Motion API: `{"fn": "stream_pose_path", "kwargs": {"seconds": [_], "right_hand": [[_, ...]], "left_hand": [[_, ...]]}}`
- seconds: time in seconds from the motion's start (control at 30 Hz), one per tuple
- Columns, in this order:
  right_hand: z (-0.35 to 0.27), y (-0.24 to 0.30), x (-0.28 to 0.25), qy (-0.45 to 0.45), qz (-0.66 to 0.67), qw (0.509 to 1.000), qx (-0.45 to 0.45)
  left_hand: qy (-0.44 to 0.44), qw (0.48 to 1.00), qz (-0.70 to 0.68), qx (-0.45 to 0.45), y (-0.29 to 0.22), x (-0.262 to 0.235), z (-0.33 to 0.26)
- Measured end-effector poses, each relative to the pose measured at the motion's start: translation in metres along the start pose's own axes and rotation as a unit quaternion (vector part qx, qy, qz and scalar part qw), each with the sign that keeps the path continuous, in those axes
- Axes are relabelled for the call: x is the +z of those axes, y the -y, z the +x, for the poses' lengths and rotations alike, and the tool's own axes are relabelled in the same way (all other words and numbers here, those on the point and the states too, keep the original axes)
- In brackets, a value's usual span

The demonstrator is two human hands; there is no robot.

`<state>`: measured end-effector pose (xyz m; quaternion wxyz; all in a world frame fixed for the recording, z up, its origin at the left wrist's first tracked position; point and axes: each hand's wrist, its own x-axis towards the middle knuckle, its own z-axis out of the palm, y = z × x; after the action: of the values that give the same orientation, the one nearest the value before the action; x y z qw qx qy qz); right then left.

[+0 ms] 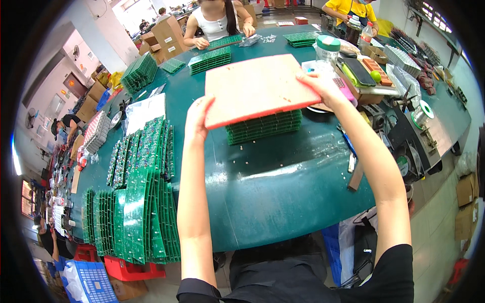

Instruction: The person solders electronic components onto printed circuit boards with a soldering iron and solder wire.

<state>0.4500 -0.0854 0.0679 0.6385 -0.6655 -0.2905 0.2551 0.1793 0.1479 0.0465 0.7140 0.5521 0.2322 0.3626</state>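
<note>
Between my two hands is a flat, pale pink foam board (257, 88) with a red edge. My left hand (198, 117) grips its left side, and my right hand (323, 89) grips its right side with the thumb on top. The board is raised over the table, tilted a little. Just beneath and behind its near edge sits a stack of green circuit boards (265, 129); the board hides the stack's top. Many more green circuit boards (132, 217) stand on edge in rows to my left.
Across the green table (283, 197), a person in white (216, 25) handles circuit boards near another stack (209, 60). To the right are a lidded tub (328, 48), a phone (359, 72), a solder wire spool (422, 115) and tools (349, 151). A blue crate (96, 283) stands lower left.
</note>
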Motion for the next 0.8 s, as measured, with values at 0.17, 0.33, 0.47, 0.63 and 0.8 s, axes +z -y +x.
{"fn": "stream_pose_path", "kwargs": {"seconds": [0.17, 0.33, 0.47, 0.63, 0.8], "right_hand": [[0.023, -0.037, 0.008, 0.004, -0.053, 0.999, -0.008], [0.029, -0.046, 0.011, -0.002, -0.141, 0.99, 0.008], [0.025, -0.04, 0.017, 0.013, -0.12, 0.991, 0.052], [0.034, -0.051, 0.007, 0.0, -0.093, 0.994, 0.063], [0.01, -0.028, 0.011, 0.055, 0.058, 0.995, 0.061]], "left_hand": [[-0.012, 0.999, 0.0, -0.053, 0.033, -0.012, 0.015], [-0.022, 0.99, 0.081, -0.116, 0.038, -0.016, 0.017], [-0.015, 0.986, 0.092, -0.135, 0.034, -0.022, 0.015], [0.001, 0.987, 0.067, -0.143, 0.033, -0.013, 0.012], [-0.01, 0.992, 0.013, -0.126, 0.018, -0.018, -0.004]]}}
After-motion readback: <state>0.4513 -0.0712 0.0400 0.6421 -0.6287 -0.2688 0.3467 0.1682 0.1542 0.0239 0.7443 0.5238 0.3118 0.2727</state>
